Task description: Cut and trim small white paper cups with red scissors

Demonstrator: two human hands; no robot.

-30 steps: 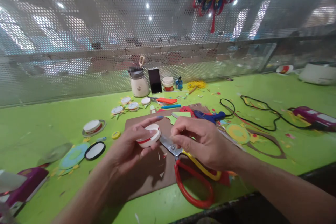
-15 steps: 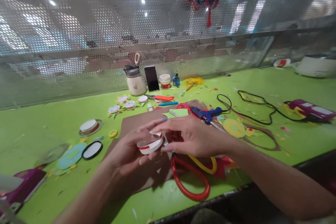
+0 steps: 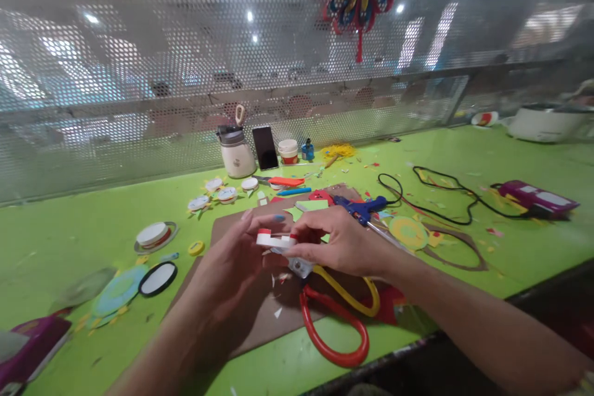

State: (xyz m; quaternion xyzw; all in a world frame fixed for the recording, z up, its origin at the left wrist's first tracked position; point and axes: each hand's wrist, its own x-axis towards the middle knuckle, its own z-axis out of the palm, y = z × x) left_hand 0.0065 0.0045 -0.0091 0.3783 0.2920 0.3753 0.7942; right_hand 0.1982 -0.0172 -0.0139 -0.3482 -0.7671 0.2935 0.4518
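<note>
My left hand [image 3: 234, 266] and my right hand [image 3: 341, 241] meet over a brown card sheet [image 3: 241, 309]. Between their fingertips they pinch a small white round piece with a red band [image 3: 275, 239], held on edge. Both hands are closed on it. Large scissors with red and yellow handles [image 3: 336, 322] lie on the sheet just below my right hand, their blades partly hidden under it.
A blue glue gun [image 3: 364, 206] with a black cord [image 3: 431, 195] lies to the right. White and red rolls [image 3: 154, 235], paper discs [image 3: 158, 278], a jar [image 3: 236, 151], a phone [image 3: 264, 147] and paper scraps litter the green table [image 3: 69, 229]. A perforated metal screen [image 3: 185, 74] runs behind.
My right hand left the scissors and came to the white piece in my left hand. The piece is now turned on edge and raised slightly, pinched by both hands.
</note>
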